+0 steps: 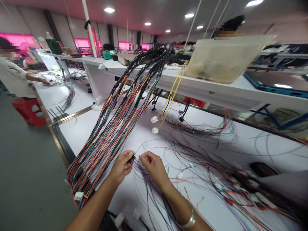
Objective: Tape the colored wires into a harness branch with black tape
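Over the white table, my left hand (122,166) is closed on a small black connector (131,158) with thin wires running from it. Close to its right, my right hand (152,163) pinches with thumb and forefinger at what looks like a thin wire (139,156) beside the connector. Whether that wire's end is inside the connector is too small to tell. Dark and pale wires (147,184) hang below both hands. To the left, a thick bundle of coloured wires (113,122) slopes down from the shelf past my left arm.
Two white connectors (155,130) hang on yellow wires ahead of my hands. Loose wires (204,157) spread over the table's right side. Above runs a shelf (173,75) with a translucent bin (226,59). Another person (16,73) works at the far left near a red stool (29,110).
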Demonstrator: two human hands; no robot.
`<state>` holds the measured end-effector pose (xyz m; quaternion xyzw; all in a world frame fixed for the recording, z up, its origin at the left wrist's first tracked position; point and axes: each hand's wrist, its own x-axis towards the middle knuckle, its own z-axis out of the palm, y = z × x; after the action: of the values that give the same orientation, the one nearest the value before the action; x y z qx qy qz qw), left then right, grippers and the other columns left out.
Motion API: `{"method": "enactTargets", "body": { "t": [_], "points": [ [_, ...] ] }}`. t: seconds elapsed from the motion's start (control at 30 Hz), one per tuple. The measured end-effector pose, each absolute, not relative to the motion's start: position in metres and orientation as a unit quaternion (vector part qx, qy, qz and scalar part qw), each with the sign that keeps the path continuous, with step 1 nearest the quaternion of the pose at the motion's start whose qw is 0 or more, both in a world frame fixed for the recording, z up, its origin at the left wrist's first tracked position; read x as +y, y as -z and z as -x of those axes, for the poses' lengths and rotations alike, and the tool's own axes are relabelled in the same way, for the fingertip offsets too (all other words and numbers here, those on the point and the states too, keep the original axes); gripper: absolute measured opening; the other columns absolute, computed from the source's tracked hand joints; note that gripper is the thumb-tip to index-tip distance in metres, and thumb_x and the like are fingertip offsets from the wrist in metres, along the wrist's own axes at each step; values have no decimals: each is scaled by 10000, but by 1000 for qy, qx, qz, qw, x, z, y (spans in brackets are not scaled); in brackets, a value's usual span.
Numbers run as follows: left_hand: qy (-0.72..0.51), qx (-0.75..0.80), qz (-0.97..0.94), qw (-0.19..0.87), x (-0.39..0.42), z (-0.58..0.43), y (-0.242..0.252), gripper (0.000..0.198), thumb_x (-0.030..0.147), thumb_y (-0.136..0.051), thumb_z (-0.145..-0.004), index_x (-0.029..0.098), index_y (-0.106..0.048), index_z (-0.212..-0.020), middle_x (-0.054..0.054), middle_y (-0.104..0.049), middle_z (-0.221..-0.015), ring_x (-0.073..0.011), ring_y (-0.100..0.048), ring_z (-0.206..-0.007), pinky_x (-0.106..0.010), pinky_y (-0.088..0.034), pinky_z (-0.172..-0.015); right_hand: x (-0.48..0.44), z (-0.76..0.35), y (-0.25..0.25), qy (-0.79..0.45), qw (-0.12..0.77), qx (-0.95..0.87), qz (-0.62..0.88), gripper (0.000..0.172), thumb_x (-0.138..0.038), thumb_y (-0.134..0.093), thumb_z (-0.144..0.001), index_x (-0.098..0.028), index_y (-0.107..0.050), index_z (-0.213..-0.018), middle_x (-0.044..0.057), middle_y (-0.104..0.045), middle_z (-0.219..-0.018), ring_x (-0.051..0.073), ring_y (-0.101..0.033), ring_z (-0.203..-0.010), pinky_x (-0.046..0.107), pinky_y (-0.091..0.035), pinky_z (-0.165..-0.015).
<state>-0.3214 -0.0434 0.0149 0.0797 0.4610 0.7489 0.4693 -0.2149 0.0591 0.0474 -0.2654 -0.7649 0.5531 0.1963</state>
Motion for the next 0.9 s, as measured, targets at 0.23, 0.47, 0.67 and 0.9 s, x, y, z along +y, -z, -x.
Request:
{"method": "enactTargets", "body": {
  "t": [0.23, 0.47, 0.67, 0.9],
  "points": [
    [-753, 428, -66, 496, -44, 325, -9, 400, 389, -743, -691, 121, -638, -969, 105, -363, -450, -8, -211, -336, -121, -140, -317, 40, 204, -39, -694, 150, -661, 244, 130, -291, -541, -735, -183, -513, -668, 3, -607, -549, 120, -538, -471, 218, -409, -458],
    [-751, 434, -70, 492, -44, 324, -9, 364, 398, -744, -696, 121, -646, -909, 104, -360, -458, 0, -198, -336, -115, -140, -316, 39, 207, -30, -695, 156, -660, 237, 69, -212, -518, -693, -184, -507, -631, -15, -590, -505, 110, -516, -452, 215, -398, -466],
    [-749, 452, -86, 478, -43, 321, -12, 359, 415, -745, -691, 127, -647, -881, 114, -329, -460, 1, -168, -335, -120, -134, -311, 39, 208, -25, -692, 158, -661, 242, 85, -225, -529, -699, -178, -525, -628, -14, -593, -499, 119, -527, -450, 224, -406, -475],
    [-743, 470, -114, 463, -42, 317, -13, 354, 432, -727, -709, 127, -653, -874, 117, -296, -459, -10, -151, -349, -134, -139, -313, 35, 211, -24, -697, 164, -652, 251, 86, -198, -511, -692, -181, -525, -609, -24, -577, -490, 110, -518, -450, 218, -400, -483]
  ]
}}
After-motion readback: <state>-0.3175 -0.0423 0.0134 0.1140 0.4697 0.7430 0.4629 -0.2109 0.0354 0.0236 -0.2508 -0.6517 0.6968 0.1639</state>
